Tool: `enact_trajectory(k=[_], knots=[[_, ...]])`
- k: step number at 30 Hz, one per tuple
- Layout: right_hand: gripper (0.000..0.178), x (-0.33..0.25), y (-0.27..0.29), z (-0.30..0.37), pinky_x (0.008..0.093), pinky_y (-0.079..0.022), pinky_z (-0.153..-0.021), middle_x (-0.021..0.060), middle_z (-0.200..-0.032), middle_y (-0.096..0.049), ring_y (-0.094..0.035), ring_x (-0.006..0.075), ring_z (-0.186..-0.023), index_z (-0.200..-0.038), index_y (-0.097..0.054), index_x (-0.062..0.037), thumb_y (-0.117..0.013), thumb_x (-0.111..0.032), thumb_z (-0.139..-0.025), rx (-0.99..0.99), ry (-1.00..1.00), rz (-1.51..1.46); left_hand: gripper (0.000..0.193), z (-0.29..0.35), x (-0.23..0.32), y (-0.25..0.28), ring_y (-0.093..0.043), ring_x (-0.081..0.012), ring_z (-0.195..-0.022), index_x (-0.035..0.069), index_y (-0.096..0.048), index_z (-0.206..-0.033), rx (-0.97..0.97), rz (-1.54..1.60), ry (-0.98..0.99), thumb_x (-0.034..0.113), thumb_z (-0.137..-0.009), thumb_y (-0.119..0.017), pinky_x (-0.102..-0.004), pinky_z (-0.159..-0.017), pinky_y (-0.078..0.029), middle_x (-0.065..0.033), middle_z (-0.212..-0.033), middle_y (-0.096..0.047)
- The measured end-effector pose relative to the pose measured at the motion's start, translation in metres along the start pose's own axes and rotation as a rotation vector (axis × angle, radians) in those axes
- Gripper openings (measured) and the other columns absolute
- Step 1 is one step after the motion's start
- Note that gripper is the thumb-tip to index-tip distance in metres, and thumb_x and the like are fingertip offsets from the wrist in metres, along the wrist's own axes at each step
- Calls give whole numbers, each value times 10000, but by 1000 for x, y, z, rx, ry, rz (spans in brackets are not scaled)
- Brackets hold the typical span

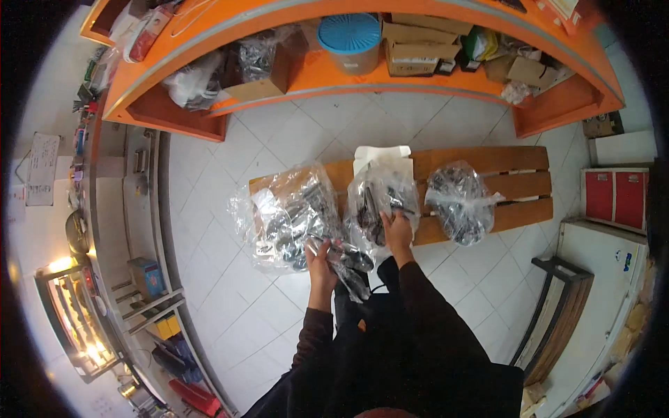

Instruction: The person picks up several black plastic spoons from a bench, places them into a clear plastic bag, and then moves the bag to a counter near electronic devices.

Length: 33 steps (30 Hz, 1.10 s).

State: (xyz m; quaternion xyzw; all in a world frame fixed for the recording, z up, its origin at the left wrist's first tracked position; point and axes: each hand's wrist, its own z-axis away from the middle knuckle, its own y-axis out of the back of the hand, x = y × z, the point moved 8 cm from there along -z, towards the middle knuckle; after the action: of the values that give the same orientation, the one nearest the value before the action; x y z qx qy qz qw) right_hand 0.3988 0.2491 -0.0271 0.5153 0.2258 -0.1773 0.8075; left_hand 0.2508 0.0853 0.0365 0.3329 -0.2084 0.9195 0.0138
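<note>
My left hand (320, 268) is closed around a small dark item in clear plastic wrap (352, 261), held in front of the wooden bench. My right hand (398, 235) reaches to the clear plastic bag (362, 216) in the middle of the bench, its fingers closed at the dark pieces there; what they grip is too small to make out. To the left, a large open clear bag (300, 216) spreads over the bench edge with several dark wrapped parts inside. A tied clear bag (460, 202) of dark parts lies on the right. Behind the middle bag stands an open white carton (382, 159).
The slatted wooden bench (516, 184) stands on a tiled floor. Beyond it, an orange shelf counter (306, 90) holds boxes, bags and a blue-lidded tub (348, 42). Shelving (146, 209) lines the left side. A white refrigerator (599, 279) and red box (613, 198) are at the right.
</note>
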Motion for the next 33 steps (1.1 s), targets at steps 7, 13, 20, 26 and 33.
enact_trajectory(k=[7,13,20,26,33], knots=[[500,-19,16,26,371,-422,-706,180,-987,-511,-516,296,-864,-1066,-439,-15,-439,-425,-781,-391,137,61,361,-4,4,-34,-562,-189,-752,44,-319,-1052,-140,-368,-123,41,-759,-531,-270,-581,-461,-100,-807,-531],[440,-65,31,79,248,-391,-745,74,-1036,-489,-479,127,-919,-1111,-391,-20,-585,-67,-719,-532,360,-859,306,3,-7,-70,-540,-163,-791,50,-355,-1064,-315,-232,-67,91,-795,-496,-271,-680,-448,-94,-845,-537],[222,-41,42,98,281,-399,-665,131,-782,-528,-524,228,-731,-933,-447,12,-511,-131,-776,-122,192,-740,296,18,-17,-63,-527,-153,-738,57,-363,-1069,-257,-326,-18,101,-803,-485,-251,-649,-432,-76,-890,-499],[286,-6,24,102,273,-394,-639,92,-760,-501,-490,162,-680,-970,-410,5,-535,-153,-767,-94,71,-887,314,24,-41,-36,-494,-113,-632,54,-388,-1023,-226,-511,0,-8,-748,-526,-228,-562,-424,-27,-762,-505],[364,-1,11,93,286,-402,-560,96,-743,-512,-494,150,-629,-983,-448,21,-599,-183,-722,-307,195,-641,267,6,-38,-20,-547,-165,-748,46,-374,-1008,-121,-362,-61,102,-788,-515,-252,-616,-455,-70,-852,-521]])
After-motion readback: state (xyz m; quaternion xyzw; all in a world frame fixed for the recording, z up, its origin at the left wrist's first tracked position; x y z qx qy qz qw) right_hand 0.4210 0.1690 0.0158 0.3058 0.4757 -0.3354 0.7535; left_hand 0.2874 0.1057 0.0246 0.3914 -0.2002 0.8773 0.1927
